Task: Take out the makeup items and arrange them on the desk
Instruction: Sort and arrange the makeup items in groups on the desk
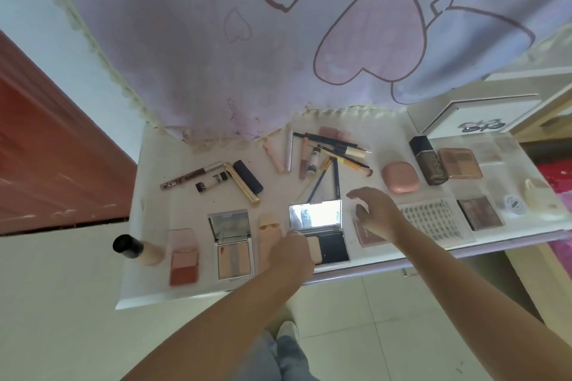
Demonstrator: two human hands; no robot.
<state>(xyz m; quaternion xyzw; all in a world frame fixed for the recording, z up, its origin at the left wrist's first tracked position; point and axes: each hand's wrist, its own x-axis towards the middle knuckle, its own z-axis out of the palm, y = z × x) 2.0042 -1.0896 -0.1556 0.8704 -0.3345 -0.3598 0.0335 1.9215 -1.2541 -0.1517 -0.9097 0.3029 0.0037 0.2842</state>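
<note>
Compact (322, 233) sits at desk (148, 164) front edge, lid up w/ mirror facing the person, long axis front-to-back. L hand (291, 252) grips its near-left corner — R hand (376, 213) hovers spread just beside, over pink palette (368, 237).

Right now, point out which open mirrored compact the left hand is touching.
The black-tray compact at centre front; the left hand rests on its near-left corner. The white striped-powder compact stands apart, untouched.

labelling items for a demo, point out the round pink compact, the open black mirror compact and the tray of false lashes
round pink compact (400, 177), head view, centre of its closed lid
open black mirror compact (315, 214), head view, on its raised mirror
tray of false lashes (433, 221), head view, middle of the lash rows
</note>
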